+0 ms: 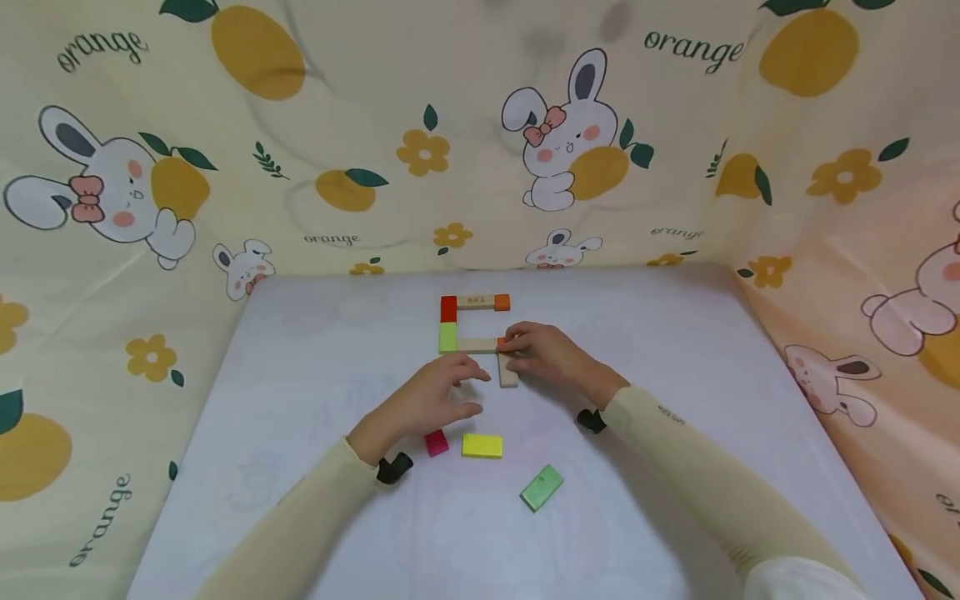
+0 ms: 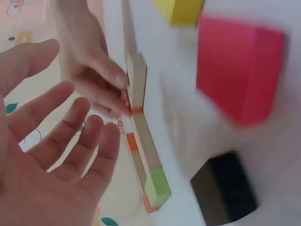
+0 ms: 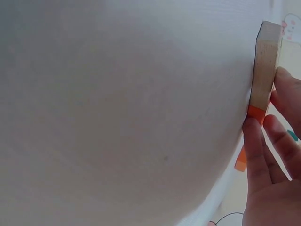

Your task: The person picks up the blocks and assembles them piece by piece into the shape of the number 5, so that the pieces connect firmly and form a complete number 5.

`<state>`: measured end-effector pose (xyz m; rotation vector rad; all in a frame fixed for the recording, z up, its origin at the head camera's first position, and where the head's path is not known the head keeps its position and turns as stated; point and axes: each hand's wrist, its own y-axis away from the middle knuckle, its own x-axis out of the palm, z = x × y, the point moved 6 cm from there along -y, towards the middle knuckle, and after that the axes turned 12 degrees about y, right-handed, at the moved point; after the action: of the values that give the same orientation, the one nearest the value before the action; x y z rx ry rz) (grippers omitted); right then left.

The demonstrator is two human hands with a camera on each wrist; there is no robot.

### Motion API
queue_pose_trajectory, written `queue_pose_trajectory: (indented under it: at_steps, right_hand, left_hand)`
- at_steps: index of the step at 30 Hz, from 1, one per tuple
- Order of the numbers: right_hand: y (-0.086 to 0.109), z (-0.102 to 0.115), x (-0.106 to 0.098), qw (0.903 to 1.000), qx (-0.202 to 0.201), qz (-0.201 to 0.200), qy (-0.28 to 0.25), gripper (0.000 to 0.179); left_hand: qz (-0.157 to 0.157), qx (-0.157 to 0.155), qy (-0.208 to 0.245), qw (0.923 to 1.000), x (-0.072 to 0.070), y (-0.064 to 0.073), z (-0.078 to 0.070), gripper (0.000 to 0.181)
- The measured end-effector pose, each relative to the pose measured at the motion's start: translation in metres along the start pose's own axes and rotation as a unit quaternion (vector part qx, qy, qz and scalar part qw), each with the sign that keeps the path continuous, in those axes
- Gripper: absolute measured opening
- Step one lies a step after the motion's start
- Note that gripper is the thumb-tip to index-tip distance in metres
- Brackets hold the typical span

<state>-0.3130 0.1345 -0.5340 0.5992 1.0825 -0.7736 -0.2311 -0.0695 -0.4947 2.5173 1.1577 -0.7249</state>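
Head view. We see a pale counter [image 1: 322, 321], a cloth [image 1: 465, 79] printed with rabbits and oranges behind it. Loose on the near side: a pink block [image 1: 437, 442] just beyond the left wrist, a yellow block [image 1: 482, 447] to its right, a green block [image 1: 542, 487] lying askew, nearest us.

Farther off, a figure of laid blocks. Red block [image 1: 447, 308] and lime block [image 1: 447, 337] form its left side; far wooden block [image 1: 475, 302] runs right from the red to far orange block [image 1: 502, 302]. Near wooden block [image 1: 477, 346] runs right from the lime to near orange block [image 2: 137, 110]; end wooden block [image 1: 508, 377] comes toward us from that corner.

Left hand [image 1: 429, 393]: holding nothing, fingers spread, palm turned inward, just short of the figure. Right hand [image 1: 551, 354]: grasping at the corner, fingertips at near orange block, thumb against end wooden block. Its fingers largely cover that orange from above.

Left wrist view gives us a black block [image 2: 225, 188], blurred, which we cannot find from the head. Right wrist view shows the fingertips meeting the orange, yet none of the loose blocks.
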Motion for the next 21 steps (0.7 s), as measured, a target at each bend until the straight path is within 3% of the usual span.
queue_pose_trajectory:
  at_steps: [5,11,17,21]
  right_hand:
    - [0.001,-0.001,0.0,1.0,-0.001,0.003,-0.003,0.039]
    - [0.002,0.0,-0.003,1.0,-0.006,-0.008,0.001,0.039]
    - [0.001,0.0,-0.003,0.9998,-0.016,-0.015,0.003,0.039]
    - [0.001,0.001,-0.003,0.9996,-0.022,-0.016,0.001,0.039]
  left_hand:
    - [-0.002,0.003,-0.029,0.9996,0.018,0.016,-0.002,0.041]
    - [0.004,0.027,-0.057,0.998,0.042,0.029,-0.005,0.04]
    - [0.0,0.031,-0.1,0.9945,0.057,0.033,-0.006,0.04]
    - [-0.001,0.027,-0.101,0.9945,0.061,0.032,-0.004,0.039]
